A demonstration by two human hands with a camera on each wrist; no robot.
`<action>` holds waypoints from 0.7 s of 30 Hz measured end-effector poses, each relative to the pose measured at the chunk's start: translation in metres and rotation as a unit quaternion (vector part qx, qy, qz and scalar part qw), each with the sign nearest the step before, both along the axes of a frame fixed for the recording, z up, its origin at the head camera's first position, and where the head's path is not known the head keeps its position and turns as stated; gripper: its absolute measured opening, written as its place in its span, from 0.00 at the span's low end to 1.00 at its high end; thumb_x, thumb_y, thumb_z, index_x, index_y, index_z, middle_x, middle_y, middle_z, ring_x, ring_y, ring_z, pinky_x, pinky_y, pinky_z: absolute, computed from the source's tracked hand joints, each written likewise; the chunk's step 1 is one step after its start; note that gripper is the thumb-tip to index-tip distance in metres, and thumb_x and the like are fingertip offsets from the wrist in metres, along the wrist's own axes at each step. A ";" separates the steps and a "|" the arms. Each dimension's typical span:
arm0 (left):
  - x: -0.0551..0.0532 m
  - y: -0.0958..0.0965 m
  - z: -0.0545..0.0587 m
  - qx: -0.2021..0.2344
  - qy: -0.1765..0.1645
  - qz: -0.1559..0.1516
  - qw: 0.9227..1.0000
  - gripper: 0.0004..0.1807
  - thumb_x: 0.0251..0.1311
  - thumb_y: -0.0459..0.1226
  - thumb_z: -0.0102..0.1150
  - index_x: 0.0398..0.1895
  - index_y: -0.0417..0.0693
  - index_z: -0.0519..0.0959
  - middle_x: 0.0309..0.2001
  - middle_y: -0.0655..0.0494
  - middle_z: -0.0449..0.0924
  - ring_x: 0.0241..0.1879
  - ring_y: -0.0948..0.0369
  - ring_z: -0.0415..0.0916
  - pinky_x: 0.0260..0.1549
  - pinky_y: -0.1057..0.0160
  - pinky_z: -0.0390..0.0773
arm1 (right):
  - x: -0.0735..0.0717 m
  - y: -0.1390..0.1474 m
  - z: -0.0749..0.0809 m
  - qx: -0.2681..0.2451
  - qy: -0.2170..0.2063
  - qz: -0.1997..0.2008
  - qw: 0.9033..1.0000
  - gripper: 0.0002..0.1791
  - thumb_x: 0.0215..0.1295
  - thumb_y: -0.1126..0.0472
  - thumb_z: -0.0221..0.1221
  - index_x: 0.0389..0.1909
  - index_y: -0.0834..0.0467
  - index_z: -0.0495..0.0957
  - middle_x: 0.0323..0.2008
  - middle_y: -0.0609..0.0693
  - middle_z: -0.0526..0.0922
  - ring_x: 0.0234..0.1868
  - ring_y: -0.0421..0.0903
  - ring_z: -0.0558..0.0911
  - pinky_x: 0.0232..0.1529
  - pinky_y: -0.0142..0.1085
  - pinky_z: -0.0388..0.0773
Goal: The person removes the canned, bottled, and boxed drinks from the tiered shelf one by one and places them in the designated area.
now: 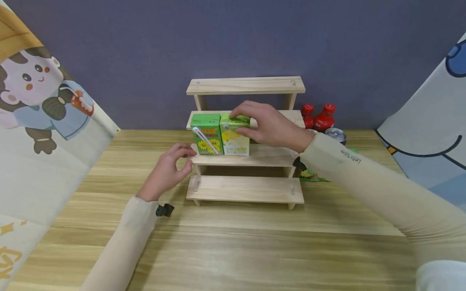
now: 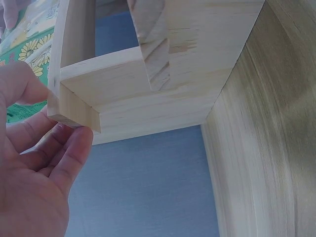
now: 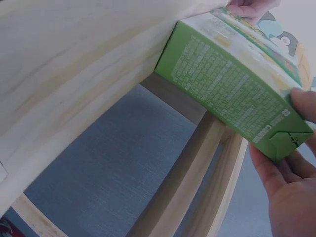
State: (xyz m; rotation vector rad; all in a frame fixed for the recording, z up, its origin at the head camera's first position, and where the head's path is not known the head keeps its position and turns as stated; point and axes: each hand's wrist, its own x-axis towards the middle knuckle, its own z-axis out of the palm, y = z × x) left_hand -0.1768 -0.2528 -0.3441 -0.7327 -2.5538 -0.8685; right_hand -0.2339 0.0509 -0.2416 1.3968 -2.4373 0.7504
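Observation:
Two green drink cartons stand side by side on a lower middle step of a wooden stepped rack (image 1: 244, 189). The left carton (image 1: 206, 136) shows yellow flowers and a wrapped straw on its front. My right hand (image 1: 267, 123) pinches the top of the right, yellow-and-white-fronted carton (image 1: 236, 146), thumb in front and fingers behind; the right wrist view shows its green printed side (image 3: 232, 86). At the same step's left end, my left hand (image 1: 168, 169) holds the board's edge between thumb and fingers, close to the left carton. In the left wrist view, the fingers (image 2: 74, 155) curl around that board end (image 2: 74, 111).
Right of the rack stand red-capped bottles (image 1: 324, 118) and a can (image 1: 335, 135), partly behind my right sleeve. A green package (image 1: 311, 176) lies below them. A dark blue wall panel (image 1: 247, 40) rises behind the wood-grain table (image 1: 233, 250). Printed cloths (image 1: 40, 169) hang at both sides.

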 end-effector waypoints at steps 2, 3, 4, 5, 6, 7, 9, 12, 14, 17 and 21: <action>0.000 0.001 0.000 -0.001 0.001 0.000 1.000 0.11 0.58 0.31 0.55 0.44 0.40 0.79 0.49 0.50 0.74 0.50 0.53 0.72 0.50 0.53 0.73 | 0.001 0.002 0.000 -0.008 0.007 0.006 1.000 0.19 0.59 0.58 0.65 0.51 0.55 0.76 0.48 0.45 0.76 0.44 0.38 0.74 0.46 0.40 0.75; 0.000 0.001 0.000 -0.001 0.001 0.000 1.000 0.11 0.58 0.31 0.55 0.43 0.40 0.79 0.49 0.50 0.74 0.50 0.53 0.72 0.50 0.53 0.73 | 0.002 0.003 -0.001 -0.013 0.011 0.009 1.000 0.19 0.58 0.59 0.65 0.50 0.56 0.76 0.48 0.45 0.77 0.44 0.38 0.74 0.46 0.40 0.75; 0.000 0.001 0.000 -0.001 0.001 -0.001 1.000 0.11 0.58 0.31 0.56 0.43 0.40 0.79 0.49 0.50 0.74 0.50 0.53 0.72 0.50 0.53 0.73 | 0.002 0.004 -0.001 -0.018 0.016 0.011 1.000 0.18 0.58 0.59 0.65 0.50 0.56 0.76 0.48 0.45 0.77 0.45 0.38 0.74 0.46 0.40 0.75; 0.000 0.001 0.000 -0.002 0.001 -0.001 1.000 0.11 0.58 0.31 0.56 0.44 0.40 0.79 0.49 0.50 0.74 0.50 0.53 0.72 0.50 0.53 0.73 | 0.003 0.006 -0.001 -0.024 0.021 0.013 0.999 0.18 0.58 0.60 0.65 0.49 0.56 0.76 0.47 0.45 0.77 0.45 0.38 0.74 0.46 0.39 0.75; 0.000 0.002 0.000 -0.002 0.002 -0.002 1.000 0.11 0.58 0.31 0.55 0.44 0.40 0.79 0.49 0.50 0.74 0.50 0.52 0.72 0.50 0.53 0.73 | 0.003 0.008 -0.001 -0.031 0.026 0.014 0.999 0.18 0.57 0.60 0.66 0.49 0.56 0.76 0.47 0.45 0.77 0.45 0.38 0.74 0.47 0.39 0.75; 0.000 0.002 0.000 -0.003 0.002 -0.002 1.000 0.11 0.58 0.31 0.55 0.44 0.40 0.79 0.49 0.50 0.74 0.50 0.53 0.72 0.50 0.53 0.74 | 0.004 0.010 0.000 -0.036 0.032 0.014 0.999 0.18 0.57 0.61 0.66 0.49 0.56 0.76 0.47 0.45 0.77 0.46 0.38 0.74 0.47 0.38 0.74; 0.000 0.002 0.001 -0.002 0.002 -0.002 1.000 0.11 0.58 0.31 0.55 0.44 0.40 0.79 0.49 0.50 0.74 0.49 0.53 0.72 0.49 0.53 0.74 | 0.006 0.015 0.001 -0.046 0.042 0.012 0.998 0.18 0.56 0.61 0.66 0.48 0.56 0.76 0.48 0.45 0.77 0.46 0.38 0.74 0.48 0.37 0.74; -0.001 0.002 0.002 -0.002 0.001 -0.003 1.000 0.11 0.59 0.31 0.55 0.44 0.40 0.79 0.49 0.50 0.74 0.49 0.52 0.72 0.48 0.52 0.74 | 0.010 0.023 0.004 -0.054 0.045 0.003 0.998 0.18 0.56 0.62 0.67 0.48 0.56 0.75 0.48 0.45 0.76 0.47 0.39 0.74 0.49 0.37 0.73; -0.001 0.002 0.001 -0.002 -0.001 -0.002 1.000 0.11 0.59 0.31 0.54 0.44 0.40 0.79 0.49 0.49 0.74 0.49 0.52 0.72 0.48 0.52 0.74 | 0.013 0.029 0.005 -0.053 0.046 -0.003 0.997 0.18 0.56 0.62 0.67 0.47 0.56 0.75 0.49 0.45 0.76 0.48 0.39 0.75 0.49 0.38 0.74; -0.001 0.002 0.001 -0.002 -0.005 0.000 1.000 0.11 0.59 0.31 0.54 0.44 0.40 0.79 0.49 0.50 0.73 0.49 0.52 0.72 0.48 0.52 0.74 | 0.018 0.040 0.007 -0.053 0.051 -0.009 0.997 0.18 0.55 0.63 0.67 0.47 0.56 0.76 0.51 0.46 0.76 0.50 0.41 0.75 0.50 0.39 0.73; -0.002 0.003 0.001 -0.001 -0.008 0.001 1.000 0.11 0.59 0.31 0.55 0.44 0.40 0.79 0.50 0.50 0.73 0.49 0.52 0.72 0.49 0.52 0.74 | 0.026 0.057 0.011 -0.063 0.064 -0.011 0.996 0.18 0.54 0.65 0.67 0.46 0.57 0.76 0.52 0.47 0.77 0.51 0.43 0.75 0.50 0.40 0.73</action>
